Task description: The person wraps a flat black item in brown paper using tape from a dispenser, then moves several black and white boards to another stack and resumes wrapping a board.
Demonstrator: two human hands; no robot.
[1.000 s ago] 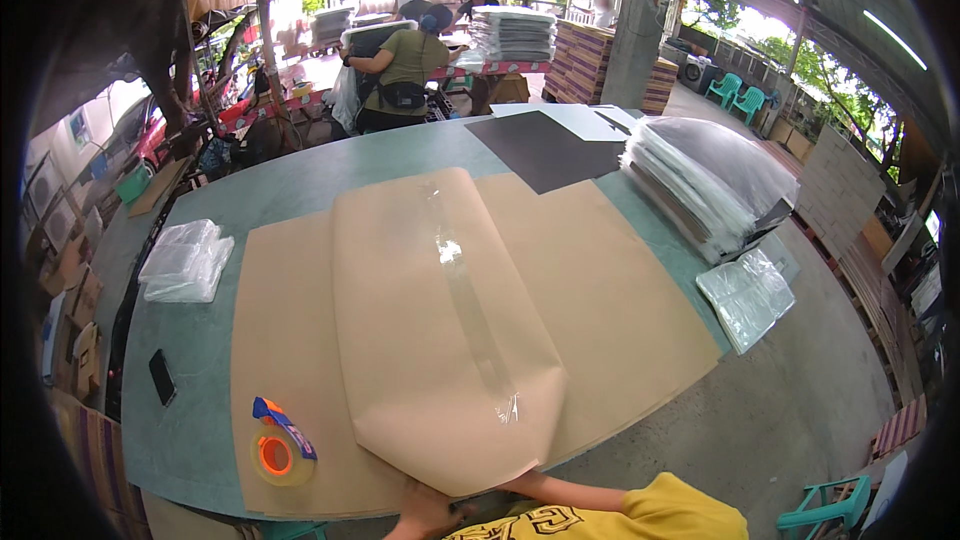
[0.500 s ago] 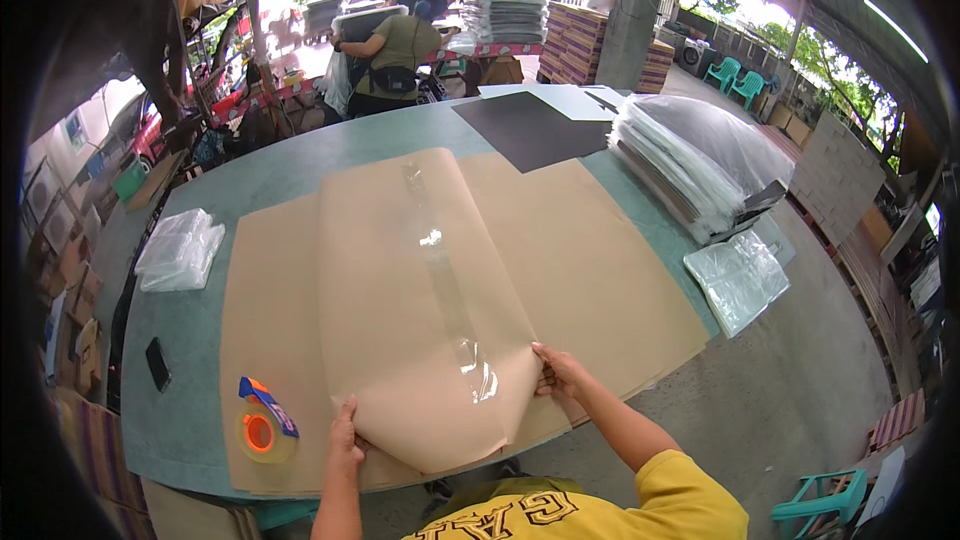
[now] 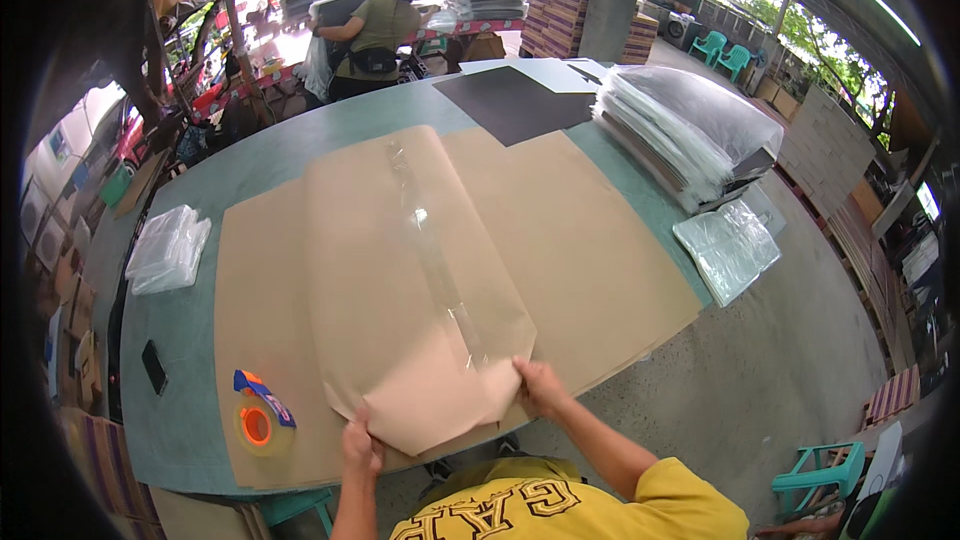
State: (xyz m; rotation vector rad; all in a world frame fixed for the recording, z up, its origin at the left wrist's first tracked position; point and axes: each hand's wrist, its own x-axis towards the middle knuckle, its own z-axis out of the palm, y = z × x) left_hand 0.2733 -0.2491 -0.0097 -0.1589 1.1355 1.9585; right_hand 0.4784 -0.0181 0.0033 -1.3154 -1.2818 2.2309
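A long brown paper wrap (image 3: 400, 260), sealed down its middle with a strip of clear tape (image 3: 435, 260), lies on a larger sheet of brown paper (image 3: 590, 240) on the green table (image 3: 180, 340). Its near end is folded into flaps. My left hand (image 3: 360, 445) pinches the near left corner of the flap. My right hand (image 3: 540, 387) grips the near right corner. An orange tape dispenser (image 3: 258, 420) with a blue handle sits just left of my left hand.
A tall stack of bagged sheets (image 3: 685, 130) stands at the right, with a loose clear bag (image 3: 728, 248) near the table edge. Clear bags (image 3: 168, 248) and a black phone (image 3: 154, 367) lie at the left. A black sheet (image 3: 510, 100) lies at the far end. People work at another table (image 3: 380, 30) beyond.
Both my hands have come onto the near end of the wrap and its end flaps are now folded in toward me; the view has tilted slightly.
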